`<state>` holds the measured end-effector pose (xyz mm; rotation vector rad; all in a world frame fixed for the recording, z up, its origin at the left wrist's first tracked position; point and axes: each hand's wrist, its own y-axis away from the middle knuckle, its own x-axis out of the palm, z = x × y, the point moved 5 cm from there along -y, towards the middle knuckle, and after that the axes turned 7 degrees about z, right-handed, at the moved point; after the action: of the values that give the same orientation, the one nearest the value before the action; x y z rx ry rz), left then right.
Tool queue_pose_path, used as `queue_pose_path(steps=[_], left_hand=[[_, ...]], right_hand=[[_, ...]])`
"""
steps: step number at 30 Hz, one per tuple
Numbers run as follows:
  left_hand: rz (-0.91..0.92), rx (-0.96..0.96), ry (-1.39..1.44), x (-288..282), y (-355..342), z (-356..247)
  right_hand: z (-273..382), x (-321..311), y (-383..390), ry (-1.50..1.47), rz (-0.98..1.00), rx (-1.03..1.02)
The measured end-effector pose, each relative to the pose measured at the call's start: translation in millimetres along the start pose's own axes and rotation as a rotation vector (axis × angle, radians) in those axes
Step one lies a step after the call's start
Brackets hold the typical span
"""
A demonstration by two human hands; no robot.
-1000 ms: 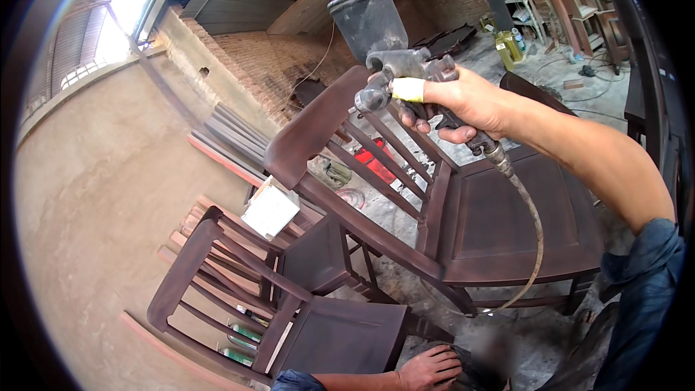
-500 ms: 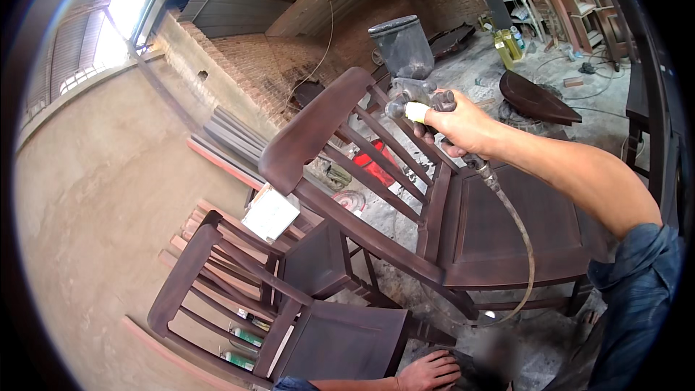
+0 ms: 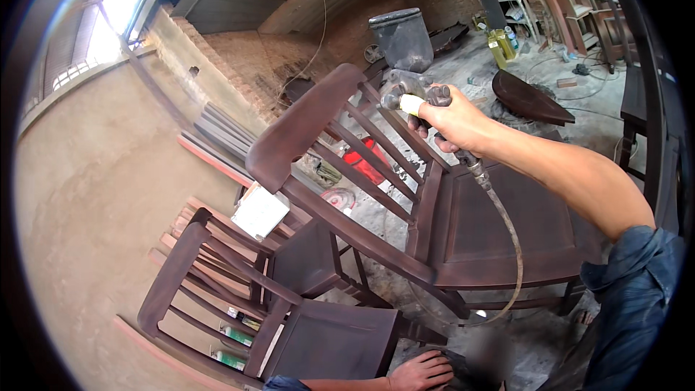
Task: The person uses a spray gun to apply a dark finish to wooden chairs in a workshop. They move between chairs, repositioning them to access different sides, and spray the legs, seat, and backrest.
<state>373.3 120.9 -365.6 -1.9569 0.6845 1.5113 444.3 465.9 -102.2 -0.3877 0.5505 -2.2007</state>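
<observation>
In my right hand (image 3: 457, 123) is a grimy spray gun (image 3: 407, 85), my fingers closed around its handle. A thin, stained hose (image 3: 515, 246) runs from the grip down in a loop toward the floor. The gun is just beside the slatted back of a dark brown wooden chair (image 3: 308, 119), whose broad seat (image 3: 499, 217) lies below my forearm. At the bottom of the view my left hand (image 3: 422, 371) rests with fingers spread on something dark, perhaps cloth. Close to it is the seat of a second dark chair (image 3: 329, 337).
Another dark chair (image 3: 300, 257) carries a white box (image 3: 259, 211). A red container (image 3: 365, 161) is behind the slats. Farther back are a black bin (image 3: 402, 42), a dark curved panel (image 3: 528, 98) and yellow cans (image 3: 498, 49). Planks (image 3: 224, 134) lean on the left wall.
The view has shifted slightly, so the chairs appear a little farther left. My right hand still grips the spray gun near the chair back, and my left hand stays resting.
</observation>
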Motion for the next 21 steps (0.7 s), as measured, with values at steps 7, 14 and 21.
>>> queue_pose_path(steps=[7, 14, 21], left_hand=[[-0.004, 0.003, 0.008, 2.4, 7.0, 3.3], [0.097, -0.094, 0.003, 6.2, 5.8, 4.7], [0.099, -0.086, 0.0, 8.4, 2.8, 5.5]], right_hand=[[-16.6, -14.4, 24.8, 0.057, 0.049, 0.17], [-39.5, -20.8, 68.6, 0.061, 0.049, 0.284], [-55.3, -21.3, 80.5, 0.045, 0.015, 0.296]])
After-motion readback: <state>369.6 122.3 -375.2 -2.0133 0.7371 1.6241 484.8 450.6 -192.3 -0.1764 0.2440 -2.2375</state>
